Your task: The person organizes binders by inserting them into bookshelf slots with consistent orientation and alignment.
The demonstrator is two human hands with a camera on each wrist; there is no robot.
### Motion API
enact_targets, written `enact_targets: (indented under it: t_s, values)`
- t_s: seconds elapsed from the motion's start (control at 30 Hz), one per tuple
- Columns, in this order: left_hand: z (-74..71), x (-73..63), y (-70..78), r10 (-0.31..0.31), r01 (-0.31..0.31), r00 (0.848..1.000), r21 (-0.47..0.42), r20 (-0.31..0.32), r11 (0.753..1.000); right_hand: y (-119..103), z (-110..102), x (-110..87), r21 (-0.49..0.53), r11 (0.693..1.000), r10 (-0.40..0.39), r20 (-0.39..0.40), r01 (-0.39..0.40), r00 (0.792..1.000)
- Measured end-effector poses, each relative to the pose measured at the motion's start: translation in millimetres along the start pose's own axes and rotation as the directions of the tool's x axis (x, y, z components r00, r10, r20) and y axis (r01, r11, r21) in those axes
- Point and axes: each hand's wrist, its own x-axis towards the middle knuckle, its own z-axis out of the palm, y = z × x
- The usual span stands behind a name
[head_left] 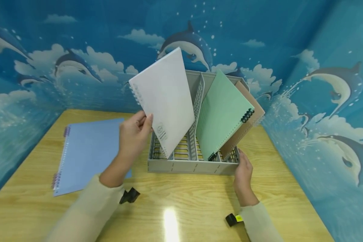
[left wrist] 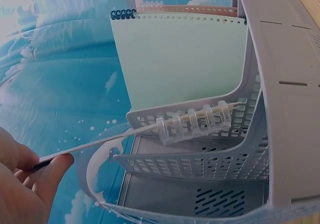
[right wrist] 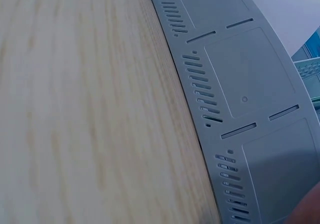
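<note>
My left hand pinches a white spiral notebook by its bound edge, thumb in front. The notebook tilts above a grey file rack, its lower corner at the left compartments. Seen edge-on in the left wrist view, its clear rings are between the rack's perforated dividers. At the rack's front right corner, my right hand grips the side. A green notebook with black rings leans in the right part of the rack, with a brown notebook behind it to the right.
A blue notebook with purple rings lies flat on the wooden table, left of the rack. Behind and at both sides hangs a blue curtain printed with dolphins. A black wrist device is by the left sleeve.
</note>
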Motion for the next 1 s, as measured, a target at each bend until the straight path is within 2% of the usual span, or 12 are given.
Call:
enact_targets:
  t_s: [0.23,0.53,0.67,0.87,1.0]
  values:
    - [13.8,0.9,3.2,0.011,-0.009,0.999,0.028,-0.046,1.000,0,0,-0.3,-0.015,1.000,-0.010,0.006,0.010,1.000]
    - [32.6,-1.6,3.2,0.026,-0.023,0.999,0.080,-0.036,0.997,-2,0,-0.7,-0.005,1.000,-0.021,-0.017,0.021,1.000]
    - [43.3,-0.4,2.4,0.051,-0.048,0.998,0.102,-0.029,0.994,-3,-1,-1.6,-0.003,1.000,-0.016,-0.030,0.016,0.999]
    - [55.6,3.5,1.0,0.111,-0.105,0.993,0.139,-0.034,0.985,-1,-2,-2.5,-0.019,0.999,-0.035,0.002,0.035,0.999]
    - [60.7,5.6,-1.8,0.121,-0.112,0.992,0.180,-0.044,0.977,1,0,-2.5,-0.024,0.999,-0.046,0.005,0.046,0.999]
